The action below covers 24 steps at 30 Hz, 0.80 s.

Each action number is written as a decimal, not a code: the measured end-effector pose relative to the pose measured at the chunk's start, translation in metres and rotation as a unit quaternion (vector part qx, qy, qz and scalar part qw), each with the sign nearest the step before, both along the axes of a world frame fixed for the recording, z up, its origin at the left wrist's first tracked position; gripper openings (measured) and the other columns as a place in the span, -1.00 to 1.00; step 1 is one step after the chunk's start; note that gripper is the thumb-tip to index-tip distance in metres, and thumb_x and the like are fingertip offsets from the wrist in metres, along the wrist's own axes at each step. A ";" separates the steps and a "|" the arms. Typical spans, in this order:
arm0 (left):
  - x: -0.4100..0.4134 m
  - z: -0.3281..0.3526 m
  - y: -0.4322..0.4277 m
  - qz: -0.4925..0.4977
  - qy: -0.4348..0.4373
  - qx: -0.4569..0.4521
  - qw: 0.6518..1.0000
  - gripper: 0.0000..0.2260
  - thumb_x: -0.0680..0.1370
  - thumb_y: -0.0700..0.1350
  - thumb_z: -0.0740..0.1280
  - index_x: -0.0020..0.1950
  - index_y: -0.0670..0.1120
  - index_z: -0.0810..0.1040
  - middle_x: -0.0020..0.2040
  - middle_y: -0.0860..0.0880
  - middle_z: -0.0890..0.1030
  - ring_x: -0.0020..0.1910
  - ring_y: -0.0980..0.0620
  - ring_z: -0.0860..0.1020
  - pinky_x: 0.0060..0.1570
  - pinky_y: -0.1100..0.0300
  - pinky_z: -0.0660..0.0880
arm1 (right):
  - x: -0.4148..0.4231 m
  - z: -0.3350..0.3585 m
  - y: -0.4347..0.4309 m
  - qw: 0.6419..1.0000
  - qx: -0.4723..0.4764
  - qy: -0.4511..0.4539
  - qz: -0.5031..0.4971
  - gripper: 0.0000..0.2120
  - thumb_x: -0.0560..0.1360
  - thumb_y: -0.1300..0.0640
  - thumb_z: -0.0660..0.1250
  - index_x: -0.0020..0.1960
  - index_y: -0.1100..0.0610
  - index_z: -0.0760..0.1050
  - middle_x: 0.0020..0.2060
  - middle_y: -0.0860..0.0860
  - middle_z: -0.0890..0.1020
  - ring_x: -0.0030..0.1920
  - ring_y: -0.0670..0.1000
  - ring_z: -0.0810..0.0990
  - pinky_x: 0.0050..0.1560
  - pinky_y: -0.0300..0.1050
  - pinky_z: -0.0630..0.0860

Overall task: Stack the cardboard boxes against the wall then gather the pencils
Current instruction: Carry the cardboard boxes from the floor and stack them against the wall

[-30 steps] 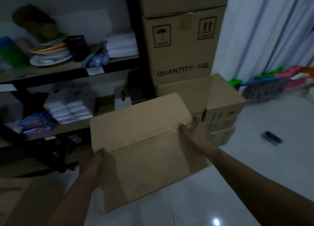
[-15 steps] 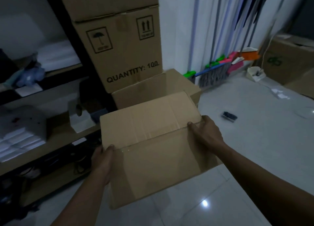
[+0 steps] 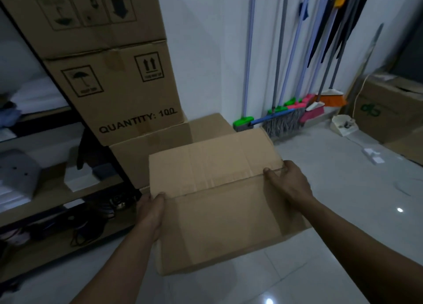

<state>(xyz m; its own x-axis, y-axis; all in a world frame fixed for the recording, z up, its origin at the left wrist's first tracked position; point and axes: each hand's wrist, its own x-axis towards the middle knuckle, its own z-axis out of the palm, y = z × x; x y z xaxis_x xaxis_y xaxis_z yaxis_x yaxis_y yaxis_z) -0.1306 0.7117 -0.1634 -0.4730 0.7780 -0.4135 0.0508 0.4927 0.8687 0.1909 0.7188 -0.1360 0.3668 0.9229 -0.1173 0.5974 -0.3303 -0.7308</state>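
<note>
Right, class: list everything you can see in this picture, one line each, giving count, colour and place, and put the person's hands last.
held box: one, plain brown, centre, gripped at both ends.
stacked boxes: at least three, brown, some with black print, behind the held box by the wall.
far box: one, brown with a green mark, right.
brooms: several, with green, pink, orange and grey heads, leaning on the wall.
shelf: one, dark frame, left, with white and dark items too dim to name.
floor: white glossy tiles.
pencils: none visible.
hands: left hand on the box's left end, right hand on its right end.
</note>
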 end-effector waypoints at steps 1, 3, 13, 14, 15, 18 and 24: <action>0.010 0.001 0.003 0.000 0.000 0.005 1.000 -0.63 0.54 -0.01 0.29 0.35 -0.03 0.48 0.28 -0.09 0.53 0.13 -0.12 0.54 0.15 -0.03 0.53 | 0.011 0.003 0.003 1.000 0.002 -0.003 0.001 -0.48 0.55 -0.16 0.32 0.34 0.18 0.40 0.22 0.16 0.56 0.18 0.24 0.54 0.06 0.03 0.47; 0.033 0.008 0.012 0.001 0.005 0.013 1.000 -0.64 0.56 -0.04 0.28 0.35 -0.06 0.48 0.27 -0.09 0.53 0.14 -0.11 0.53 0.15 0.02 0.51 | 0.031 0.009 0.014 1.000 0.006 -0.007 0.005 -0.49 0.55 -0.15 0.33 0.32 0.19 0.40 0.21 0.17 0.56 0.17 0.24 0.54 0.01 0.00 0.45; 0.098 0.013 0.111 0.018 0.014 0.015 1.000 -0.47 0.48 0.10 0.25 0.43 -0.01 0.37 0.36 -0.05 0.49 0.30 -0.17 0.45 0.34 -0.10 0.37 | 0.097 0.039 0.132 0.998 0.023 -0.045 0.035 -0.41 0.54 -0.20 0.33 0.41 0.14 0.36 0.31 0.16 0.52 0.27 0.25 0.50 0.11 0.02 0.43; 0.103 0.015 0.121 0.024 0.008 0.022 0.999 -0.50 0.54 0.04 0.25 0.46 -0.06 0.34 0.39 -0.06 0.46 0.32 -0.15 0.44 0.36 -0.08 0.36 | 0.100 0.043 0.145 0.997 0.023 -0.055 0.043 -0.42 0.54 -0.20 0.32 0.41 0.14 0.36 0.31 0.16 0.51 0.27 0.24 0.50 0.09 0.00 0.41; 0.108 0.013 0.134 0.031 0.004 0.025 0.999 -0.51 0.57 0.00 0.25 0.49 -0.10 0.31 0.42 -0.07 0.43 0.33 -0.14 0.44 0.36 -0.03 0.36 | 0.104 0.046 0.159 0.997 0.021 -0.063 0.050 -0.41 0.54 -0.20 0.32 0.42 0.14 0.35 0.33 0.15 0.51 0.28 0.23 0.49 0.10 -0.01 0.40; 0.122 0.010 0.164 0.058 0.007 0.023 0.998 -0.59 0.59 -0.07 0.23 0.43 -0.14 0.37 0.38 -0.11 0.46 0.26 -0.15 0.48 0.25 0.08 0.42 | 0.113 0.057 0.202 0.994 0.005 -0.090 0.069 -0.37 0.54 -0.21 0.31 0.46 0.14 0.32 0.37 0.14 0.48 0.32 0.22 0.47 0.18 0.02 0.42; 0.149 0.005 0.203 0.090 0.035 0.011 0.995 -0.66 0.59 -0.11 0.24 0.33 -0.21 0.43 0.31 -0.18 0.51 0.23 -0.21 0.50 0.22 0.08 0.44 | 0.126 0.070 0.277 0.986 -0.001 -0.130 0.101 -0.34 0.52 -0.21 0.34 0.44 0.19 0.35 0.33 0.19 0.50 0.27 0.23 0.50 0.13 0.01 0.43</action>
<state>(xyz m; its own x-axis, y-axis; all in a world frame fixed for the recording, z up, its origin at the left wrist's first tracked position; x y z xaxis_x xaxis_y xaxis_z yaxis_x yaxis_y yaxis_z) 0.0188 0.9149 -0.1588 -0.6322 0.6869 -0.3585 0.0246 0.4802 0.8768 0.3171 0.9956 -0.0664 0.1928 0.9802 -0.0457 0.8188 -0.1864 -0.5430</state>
